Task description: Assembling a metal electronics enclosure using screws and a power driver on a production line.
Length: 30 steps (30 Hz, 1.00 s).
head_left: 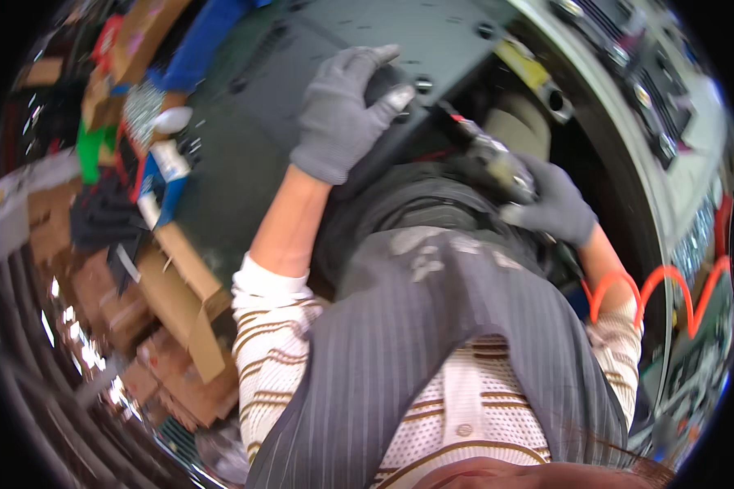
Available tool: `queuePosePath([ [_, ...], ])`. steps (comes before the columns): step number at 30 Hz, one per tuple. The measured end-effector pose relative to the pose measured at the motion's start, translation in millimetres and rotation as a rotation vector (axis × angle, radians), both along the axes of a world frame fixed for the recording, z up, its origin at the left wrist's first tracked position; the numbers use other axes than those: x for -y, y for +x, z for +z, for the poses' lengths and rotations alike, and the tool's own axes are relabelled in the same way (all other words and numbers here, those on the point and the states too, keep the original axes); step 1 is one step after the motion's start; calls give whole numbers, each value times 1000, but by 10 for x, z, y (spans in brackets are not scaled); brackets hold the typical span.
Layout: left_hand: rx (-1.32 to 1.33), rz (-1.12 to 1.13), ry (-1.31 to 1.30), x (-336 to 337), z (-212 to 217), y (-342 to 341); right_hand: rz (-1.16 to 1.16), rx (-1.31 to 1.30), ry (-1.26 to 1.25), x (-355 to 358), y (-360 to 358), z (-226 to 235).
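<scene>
My left hand (340,114), in a grey knit glove, lies over a dark grey metal panel (294,61). Its fingers and thumb curl round a black rounded part (386,84) near the panel's edge. Beside that part a small shiny round piece (423,84) sits on the panel. My right hand (559,204), gloved the same way, grips a handheld power driver (497,163) with a grey metallic body. The driver's narrow front end, with a red band, points up and left toward the panel edge. Motion blur softens its details.
An orange coiled hose (665,273) loops past my right forearm. A pale curved bench edge (620,122) carries dark metal parts at right. Open cardboard boxes (179,301) and a blue-and-white box (165,183) stand at left. A yellow-marked bar (523,65) lies beyond the driver.
</scene>
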State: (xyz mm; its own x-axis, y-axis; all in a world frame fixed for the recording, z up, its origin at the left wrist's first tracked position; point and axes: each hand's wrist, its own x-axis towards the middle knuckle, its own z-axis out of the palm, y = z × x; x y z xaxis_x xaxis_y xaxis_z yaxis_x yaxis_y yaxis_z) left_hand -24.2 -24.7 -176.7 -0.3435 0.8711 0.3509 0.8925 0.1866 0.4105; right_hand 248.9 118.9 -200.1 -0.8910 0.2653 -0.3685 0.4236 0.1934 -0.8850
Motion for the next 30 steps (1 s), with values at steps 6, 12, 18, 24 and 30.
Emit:
queuePosePath([
  [6,210,571,66,1432,177,-800,-151,10,-172,70,160,74],
  [12,-282,1031,-421,2489,191,-1276,-405,-65,-204,94,169,102],
  [18,-802,770,-353,2531,151,-1509,-391,-148,-205,138,-176,258],
  [24,-447,1018,-311,2794,498,-2245,-345,-104,-228,303,-531,386],
  [30,-315,1194,-536,3028,533,-2899,-295,-144,-237,457,-702,368],
])
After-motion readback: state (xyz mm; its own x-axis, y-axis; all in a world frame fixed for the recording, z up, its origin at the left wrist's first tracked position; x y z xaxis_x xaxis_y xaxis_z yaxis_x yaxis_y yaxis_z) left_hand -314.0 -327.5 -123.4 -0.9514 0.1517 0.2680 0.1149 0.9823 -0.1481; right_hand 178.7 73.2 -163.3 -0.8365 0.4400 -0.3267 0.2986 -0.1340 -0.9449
